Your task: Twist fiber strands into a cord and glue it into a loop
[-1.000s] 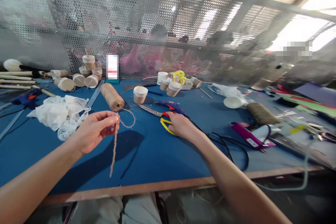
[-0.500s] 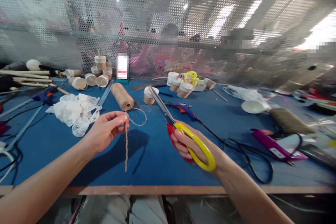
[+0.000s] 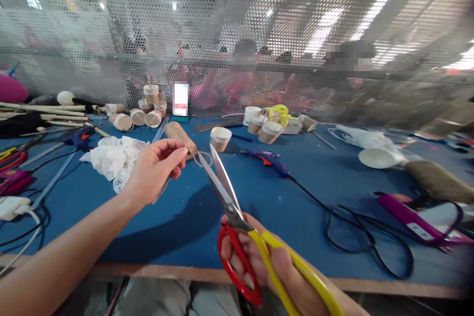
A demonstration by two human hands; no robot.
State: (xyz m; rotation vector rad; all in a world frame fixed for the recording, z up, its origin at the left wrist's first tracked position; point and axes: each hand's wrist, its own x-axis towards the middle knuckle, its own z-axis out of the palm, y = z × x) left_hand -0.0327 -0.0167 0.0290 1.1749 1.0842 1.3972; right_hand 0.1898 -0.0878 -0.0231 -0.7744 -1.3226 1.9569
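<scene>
My left hand [image 3: 159,165] pinches a thin brown twine [image 3: 162,190] between thumb and fingers, its loose end hanging partly hidden below the palm. The twine loops from there toward the twine spool [image 3: 177,134] lying on the blue table just behind. In my right hand [image 3: 255,252] are scissors [image 3: 234,212] with one red and one yellow handle. Their blades are parted and point up-left, the tips close to the twine loop beside my left fingers. A small cup [image 3: 220,139] with a white rim stands just beyond the blade tips.
A blue glue gun [image 3: 268,160] lies to the right, its black cable coiling toward the front. White lace cloth [image 3: 113,158] is bunched at the left. More cups [image 3: 270,131], a phone [image 3: 181,98] and a perforated metal screen [image 3: 207,24] stand at the back.
My right hand has picked the scissors up from the table and brought them toward the twine, with the blades now apart. My left hand has tilted, lifting the twine slightly.
</scene>
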